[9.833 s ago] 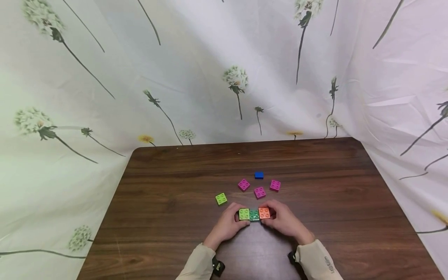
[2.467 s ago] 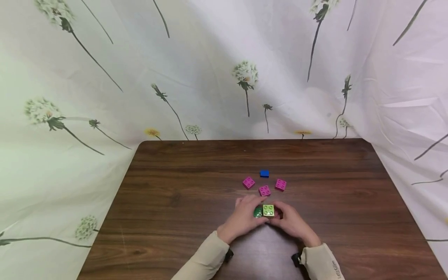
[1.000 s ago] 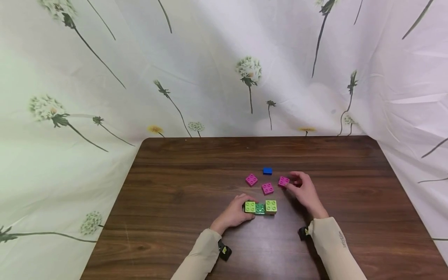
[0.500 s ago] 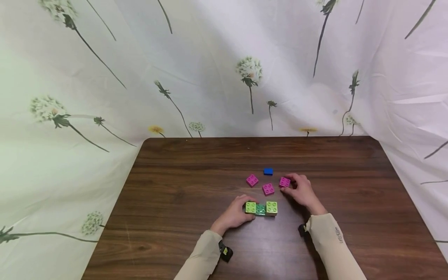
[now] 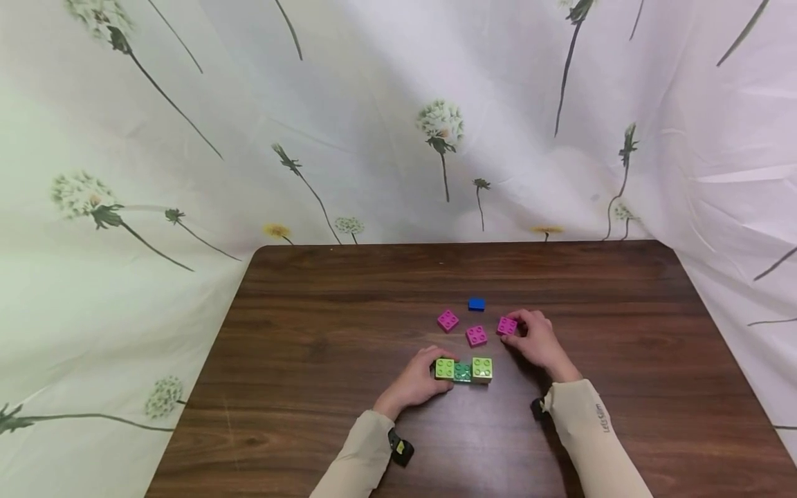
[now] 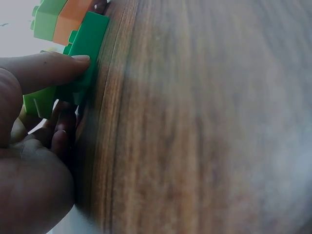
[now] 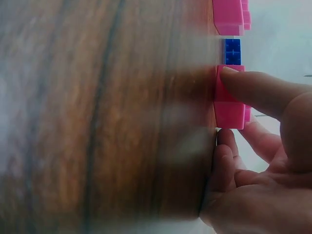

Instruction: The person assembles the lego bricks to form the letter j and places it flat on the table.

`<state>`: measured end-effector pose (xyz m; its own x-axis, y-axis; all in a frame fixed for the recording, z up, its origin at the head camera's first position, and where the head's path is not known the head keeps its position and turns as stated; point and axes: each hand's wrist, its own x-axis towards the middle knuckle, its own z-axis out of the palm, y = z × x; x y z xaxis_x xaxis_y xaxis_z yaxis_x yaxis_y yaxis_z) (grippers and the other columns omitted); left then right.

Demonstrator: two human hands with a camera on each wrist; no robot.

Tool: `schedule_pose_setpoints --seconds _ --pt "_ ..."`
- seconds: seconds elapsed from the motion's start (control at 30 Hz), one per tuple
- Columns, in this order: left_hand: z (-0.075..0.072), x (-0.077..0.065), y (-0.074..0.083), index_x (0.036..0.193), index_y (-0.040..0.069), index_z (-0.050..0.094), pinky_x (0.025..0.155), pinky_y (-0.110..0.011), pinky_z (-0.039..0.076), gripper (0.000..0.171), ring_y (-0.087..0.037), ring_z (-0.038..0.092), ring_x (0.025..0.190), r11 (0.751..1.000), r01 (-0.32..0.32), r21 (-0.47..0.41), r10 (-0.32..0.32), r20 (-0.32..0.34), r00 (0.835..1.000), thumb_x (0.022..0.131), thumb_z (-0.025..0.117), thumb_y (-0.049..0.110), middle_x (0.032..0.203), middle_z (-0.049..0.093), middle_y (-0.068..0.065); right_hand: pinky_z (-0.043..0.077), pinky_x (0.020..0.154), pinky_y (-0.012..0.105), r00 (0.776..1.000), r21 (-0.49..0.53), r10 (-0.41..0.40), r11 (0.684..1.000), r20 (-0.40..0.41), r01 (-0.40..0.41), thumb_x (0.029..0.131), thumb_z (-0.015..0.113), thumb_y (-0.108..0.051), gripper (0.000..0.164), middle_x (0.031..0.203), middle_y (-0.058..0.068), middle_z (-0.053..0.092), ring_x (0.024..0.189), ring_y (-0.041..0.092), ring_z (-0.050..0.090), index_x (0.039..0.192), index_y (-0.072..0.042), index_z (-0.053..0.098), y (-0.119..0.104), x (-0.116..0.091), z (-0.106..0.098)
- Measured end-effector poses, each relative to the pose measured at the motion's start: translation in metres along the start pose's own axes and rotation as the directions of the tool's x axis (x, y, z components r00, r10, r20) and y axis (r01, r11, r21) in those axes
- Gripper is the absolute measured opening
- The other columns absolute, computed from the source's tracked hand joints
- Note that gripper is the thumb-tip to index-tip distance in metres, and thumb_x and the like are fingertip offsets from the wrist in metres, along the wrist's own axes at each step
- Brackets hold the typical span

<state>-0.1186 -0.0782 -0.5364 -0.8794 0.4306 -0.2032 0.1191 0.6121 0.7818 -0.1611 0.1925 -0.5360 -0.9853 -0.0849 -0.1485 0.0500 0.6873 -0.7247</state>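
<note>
My left hand (image 5: pixel 416 377) grips the left end of a small toy-brick build on the table. Its dark green base brick (image 5: pixel 462 372) carries a lime green brick (image 5: pixel 445 368) on the left and another lime green brick (image 5: pixel 482 367) on the right. In the left wrist view an orange brick (image 6: pixel 70 20) shows beneath the right-hand lime one, and my thumb presses the green base's side. To the right, my right hand (image 5: pixel 537 342) pinches a magenta brick (image 5: pixel 507 326), thumb on its near side in the right wrist view; the brick looks to be on the table.
Two more magenta bricks, one on the left (image 5: pixel 447 320) and one in the middle (image 5: pixel 476 336), lie beyond the build. A blue brick (image 5: pixel 476 304) lies farther back. The wooden table (image 5: pixel 311 415) meets a flower-print cloth (image 5: pixel 367 138) at its back edge.
The loose lime brick at left now sits on the orange brick. My right hand has left the build and taken hold of the right-hand magenta brick. My left hand still holds the build.
</note>
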Motion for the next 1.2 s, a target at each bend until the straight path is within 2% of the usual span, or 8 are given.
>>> schedule_pose_setpoints --seconds 0.17,0.37,0.6,0.8,0.93,1.0,1.1,1.2 --pt "0.000 0.000 -0.001 0.118 0.020 0.064 0.101 -0.043 0.041 0.040 -0.019 0.051 0.116 1.000 0.001 0.006 -0.001 -0.007 1.000 0.080 0.076 0.014 0.117 0.061 0.004 0.038 0.090 0.052 0.999 0.006 -0.028 1.000 -0.017 0.028 0.086 0.070 -0.015 0.038 0.117 0.023 0.052 0.108 0.036 0.044 0.119 -0.001 0.059 0.001 0.000 0.000" --pt "0.000 0.000 0.000 0.117 0.022 0.064 0.099 -0.042 0.042 0.039 -0.018 0.052 0.113 1.000 0.000 -0.002 0.000 -0.018 1.000 0.080 0.076 0.015 0.115 0.060 0.005 0.041 0.091 0.050 1.000 0.037 -0.020 0.999 -0.016 0.021 0.087 0.070 -0.015 0.039 0.117 0.022 0.053 0.108 0.035 0.047 0.120 0.001 0.058 0.003 0.000 -0.003" --pt "0.002 -0.002 -0.002 0.117 0.022 0.064 0.097 -0.038 0.043 0.039 -0.016 0.051 0.111 1.000 -0.007 0.019 0.007 -0.018 1.000 0.080 0.076 0.016 0.115 0.060 0.006 0.047 0.077 0.029 0.999 0.203 0.043 0.978 -0.002 -0.041 0.088 0.071 -0.023 0.046 0.111 0.019 0.062 0.096 0.024 0.056 0.123 0.002 0.056 0.006 -0.010 -0.008" --pt "0.002 -0.004 -0.002 0.117 0.017 0.064 0.095 -0.037 0.043 0.040 -0.017 0.052 0.110 0.999 -0.041 0.032 0.041 -0.011 0.999 0.080 0.076 0.014 0.114 0.061 0.003 0.053 0.071 0.028 0.998 0.339 0.034 0.940 0.049 -0.048 0.088 0.071 -0.029 0.052 0.114 0.019 0.062 0.089 0.018 0.061 0.129 -0.003 0.053 0.004 -0.029 -0.013" --pt "0.002 -0.005 -0.004 0.118 0.016 0.064 0.094 -0.035 0.043 0.040 -0.016 0.051 0.109 0.998 -0.054 0.036 0.054 -0.005 0.999 0.079 0.076 0.014 0.114 0.061 0.003 0.052 0.072 0.028 0.998 0.339 -0.042 0.940 0.047 0.023 0.089 0.069 -0.029 0.048 0.112 0.016 0.062 0.089 0.016 0.060 0.129 -0.008 0.054 -0.003 -0.039 -0.013" --pt "0.002 -0.005 -0.004 0.118 0.016 0.064 0.094 -0.034 0.043 0.040 -0.016 0.051 0.109 0.998 -0.056 0.029 0.056 -0.006 0.998 0.079 0.076 0.014 0.113 0.061 0.003 0.051 0.075 0.026 0.993 0.333 -0.109 0.939 0.045 0.088 0.090 0.069 -0.027 0.043 0.110 0.014 0.063 0.090 0.015 0.061 0.127 -0.008 0.056 -0.008 -0.043 -0.012" --pt "0.002 -0.004 -0.004 0.117 0.016 0.064 0.094 -0.034 0.042 0.040 -0.017 0.051 0.110 0.998 -0.058 0.016 0.058 -0.010 0.998 0.079 0.076 0.014 0.112 0.061 0.003 0.050 0.081 0.024 0.976 0.316 -0.211 0.931 0.059 0.182 0.091 0.068 -0.024 0.038 0.109 0.011 0.064 0.094 0.011 0.060 0.124 -0.009 0.057 -0.017 -0.046 -0.011" --pt "0.002 -0.003 -0.004 0.117 0.017 0.064 0.095 -0.034 0.042 0.039 -0.017 0.051 0.111 0.998 -0.058 0.015 0.058 -0.010 0.998 0.079 0.077 0.014 0.112 0.061 0.004 0.050 0.084 0.025 0.956 0.313 -0.278 0.920 0.093 0.237 0.090 0.068 -0.023 0.035 0.109 0.008 0.065 0.094 0.008 0.060 0.121 -0.010 0.058 -0.025 -0.048 -0.009"
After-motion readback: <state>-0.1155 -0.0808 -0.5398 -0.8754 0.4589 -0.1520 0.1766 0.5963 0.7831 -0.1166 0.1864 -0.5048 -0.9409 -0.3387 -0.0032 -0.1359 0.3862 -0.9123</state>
